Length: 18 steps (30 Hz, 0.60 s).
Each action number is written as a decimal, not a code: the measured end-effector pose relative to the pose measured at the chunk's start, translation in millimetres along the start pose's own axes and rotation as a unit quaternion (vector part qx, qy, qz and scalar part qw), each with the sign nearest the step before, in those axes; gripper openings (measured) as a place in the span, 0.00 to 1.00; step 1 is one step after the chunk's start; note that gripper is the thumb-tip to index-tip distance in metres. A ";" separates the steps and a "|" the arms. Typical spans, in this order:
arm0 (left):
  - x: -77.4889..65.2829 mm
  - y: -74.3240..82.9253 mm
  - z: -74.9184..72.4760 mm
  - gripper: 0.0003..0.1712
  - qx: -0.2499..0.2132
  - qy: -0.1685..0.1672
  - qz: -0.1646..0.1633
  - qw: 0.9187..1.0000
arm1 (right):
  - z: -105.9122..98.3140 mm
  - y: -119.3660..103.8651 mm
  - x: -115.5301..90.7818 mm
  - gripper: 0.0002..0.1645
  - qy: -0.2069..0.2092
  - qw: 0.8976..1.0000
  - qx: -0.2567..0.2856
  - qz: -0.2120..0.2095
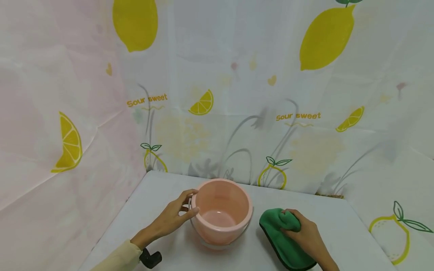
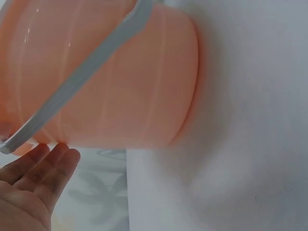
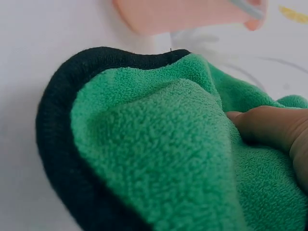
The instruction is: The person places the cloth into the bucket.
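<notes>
A pink plastic bucket [image 1: 222, 235] stands upright on the table, its mouth facing up and nothing inside. My left hand [image 1: 171, 218] is at its left side, thumb and forefinger spread along the rim. In the left wrist view, nearly straight fingers [image 2: 60, 166] touch the bucket wall, and the grey handle [image 2: 82, 74] hangs down across it. To the right of the bucket, my right hand [image 1: 306, 233] grips a green towel [image 1: 285, 244] with black edging, bunched at its upper part. The right thumb [image 3: 269, 125] presses into the fluffy fabric.
The white table [image 1: 169, 188] meets a lemon-printed curtain [image 1: 220, 131] at the back, and more of this curtain closes in the left and right sides. A black strap piece [image 1: 150, 259] sits at my left wrist below the cream sleeve [image 1: 120, 258].
</notes>
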<state>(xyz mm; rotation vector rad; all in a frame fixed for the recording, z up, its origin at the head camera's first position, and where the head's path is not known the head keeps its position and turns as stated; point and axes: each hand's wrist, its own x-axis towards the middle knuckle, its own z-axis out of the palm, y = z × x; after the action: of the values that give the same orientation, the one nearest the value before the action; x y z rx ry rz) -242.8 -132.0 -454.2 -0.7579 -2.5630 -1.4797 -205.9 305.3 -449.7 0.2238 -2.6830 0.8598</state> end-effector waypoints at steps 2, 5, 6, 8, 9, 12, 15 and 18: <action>-1.0 4.8 -0.4 0.31 -0.011 -0.004 -0.008 1.000 | -5.1 -4.6 1.4 0.31 0.001 1.000 0.000 0.000; -4.0 21.4 -3.6 0.30 -0.019 -0.012 -0.010 1.000 | -14.0 -11.0 2.5 0.31 0.009 1.000 0.004 -0.006; -3.7 20.9 -3.1 0.30 -0.018 -0.014 -0.008 1.000 | -17.4 -13.4 2.8 0.31 0.011 1.000 0.005 -0.009; -2.8 18.5 -2.1 0.29 -0.018 -0.016 -0.005 1.000 | -23.1 -16.8 3.8 0.31 0.017 1.000 0.004 -0.014; -2.1 15.2 -1.2 0.29 -0.016 -0.016 -0.004 1.000 | -25.3 -18.1 4.4 0.31 0.021 1.000 0.004 -0.016; 1.1 -1.0 2.4 0.29 -0.012 -0.009 -0.008 1.000 | -29.2 -23.0 8.3 0.31 0.028 0.999 0.006 -0.021; 0.1 3.2 1.0 0.30 -0.009 -0.003 -0.013 1.000 | -30.1 -26.6 12.2 0.30 0.033 0.999 0.007 -0.032; -1.7 12.6 -0.8 0.30 -0.015 -0.002 -0.016 1.000 | -31.8 -31.0 16.9 0.30 0.040 0.998 0.007 -0.042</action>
<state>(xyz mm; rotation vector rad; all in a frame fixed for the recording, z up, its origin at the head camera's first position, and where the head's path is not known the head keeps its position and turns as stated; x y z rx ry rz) -235.7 -128.1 -444.4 -0.7263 -2.5737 -1.5303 -206.4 298.1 -402.8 0.2974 -2.5747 0.8447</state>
